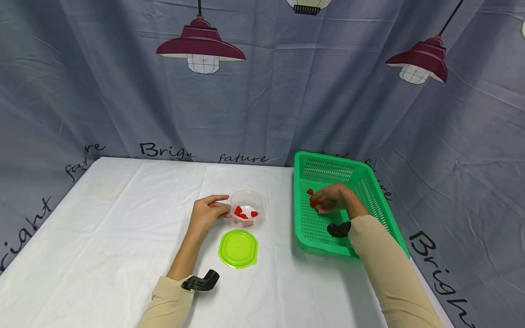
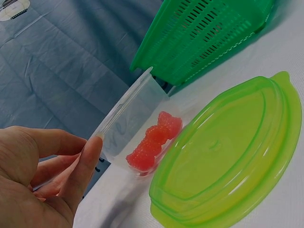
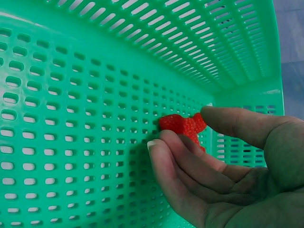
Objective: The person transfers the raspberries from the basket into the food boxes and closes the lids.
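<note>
A clear plastic container (image 1: 248,206) with several red berries (image 2: 156,142) in it stands on the white table. My left hand (image 1: 208,212) pinches its rim between thumb and fingers, at the container's left side. Inside the green basket (image 1: 301,228), my right hand (image 1: 330,199) reaches down to small red berries with bumpy surfaces. In the right wrist view its thumb and curled fingers close around a red berry (image 3: 192,127), and another berry (image 3: 170,122) lies just beyond the fingertips. Part of the index finger is hidden.
A lime-green lid (image 1: 238,248) lies flat on the table (image 1: 135,218), in front of the container. The basket's raised walls surround the right hand. Behind the table hangs a grey curtain (image 1: 262,91) printed with lamps and lettering.
</note>
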Available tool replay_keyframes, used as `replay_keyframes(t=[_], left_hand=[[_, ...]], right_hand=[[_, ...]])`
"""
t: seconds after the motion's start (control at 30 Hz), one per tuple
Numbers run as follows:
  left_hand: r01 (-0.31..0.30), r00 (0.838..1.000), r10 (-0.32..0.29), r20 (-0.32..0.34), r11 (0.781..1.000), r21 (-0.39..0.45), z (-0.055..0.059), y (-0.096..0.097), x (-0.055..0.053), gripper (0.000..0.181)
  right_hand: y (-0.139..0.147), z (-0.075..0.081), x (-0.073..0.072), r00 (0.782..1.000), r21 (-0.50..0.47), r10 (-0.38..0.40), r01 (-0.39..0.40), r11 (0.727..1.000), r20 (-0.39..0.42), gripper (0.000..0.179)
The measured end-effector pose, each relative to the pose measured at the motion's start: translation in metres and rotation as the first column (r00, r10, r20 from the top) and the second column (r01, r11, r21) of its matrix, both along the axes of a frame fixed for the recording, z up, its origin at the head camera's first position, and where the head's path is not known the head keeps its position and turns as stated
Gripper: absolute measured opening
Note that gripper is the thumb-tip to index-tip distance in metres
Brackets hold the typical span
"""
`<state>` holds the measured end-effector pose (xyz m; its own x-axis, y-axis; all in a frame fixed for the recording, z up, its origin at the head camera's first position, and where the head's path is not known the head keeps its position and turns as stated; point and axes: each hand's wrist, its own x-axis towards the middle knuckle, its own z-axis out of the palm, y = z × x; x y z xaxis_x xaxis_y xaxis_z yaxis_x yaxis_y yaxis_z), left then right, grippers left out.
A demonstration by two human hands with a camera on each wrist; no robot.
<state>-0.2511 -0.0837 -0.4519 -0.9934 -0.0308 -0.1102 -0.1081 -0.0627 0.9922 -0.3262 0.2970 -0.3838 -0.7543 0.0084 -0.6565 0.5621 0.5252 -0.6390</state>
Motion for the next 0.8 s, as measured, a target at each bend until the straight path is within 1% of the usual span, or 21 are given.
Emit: replay_keyframes(t=[0.2,0.3,0.37,0.47,0.57,0.7,0.8], left_hand=[[0.001,1.000,-0.001,0.013,1.000,-0.003,-0.001,0.000,0.000,0.035],[0.006,1.000,-0.006,0.022,1.000,-0.002,-0.001,-0.001,0.000,0.036],[0.013,1.000,-0.013,0.026,1.000,-0.007,0.004,-0.001,0.002,0.036],[0.024,1.000,-0.024,0.012,1.000,-0.007,0.015,-0.001,0.009,0.036],[0.013,1.000,-0.013,0.001,1.000,-0.005,0.012,0.000,0.007,0.035],[-0.008,1.000,0.008,0.000,1.000,-0.002,-0.003,0.001,-0.002,0.033],[-0.008,1.000,0.008,-0.002,1.000,0.000,-0.002,0.000,-0.001,0.033]], right_hand=[[-0.001,-0.002,0.002,1.000,-0.001,-0.021,0.021,1.000,-0.007,0.047],[-0.001,-0.003,0.003,1.000,-0.003,-0.016,0.016,1.000,-0.009,0.048],[-0.002,-0.003,0.003,1.000,-0.005,-0.014,0.014,1.000,-0.008,0.048],[-0.001,-0.003,0.003,1.000,-0.005,-0.010,0.010,1.000,-0.009,0.048],[0.000,-0.003,0.003,1.000,-0.010,-0.004,0.004,1.000,-0.011,0.047],[0.002,-0.003,0.003,1.000,-0.020,0.002,-0.002,1.000,-0.019,0.047],[0.002,-0.003,0.004,1.000,-0.026,-0.003,0.003,1.000,-0.027,0.046]])
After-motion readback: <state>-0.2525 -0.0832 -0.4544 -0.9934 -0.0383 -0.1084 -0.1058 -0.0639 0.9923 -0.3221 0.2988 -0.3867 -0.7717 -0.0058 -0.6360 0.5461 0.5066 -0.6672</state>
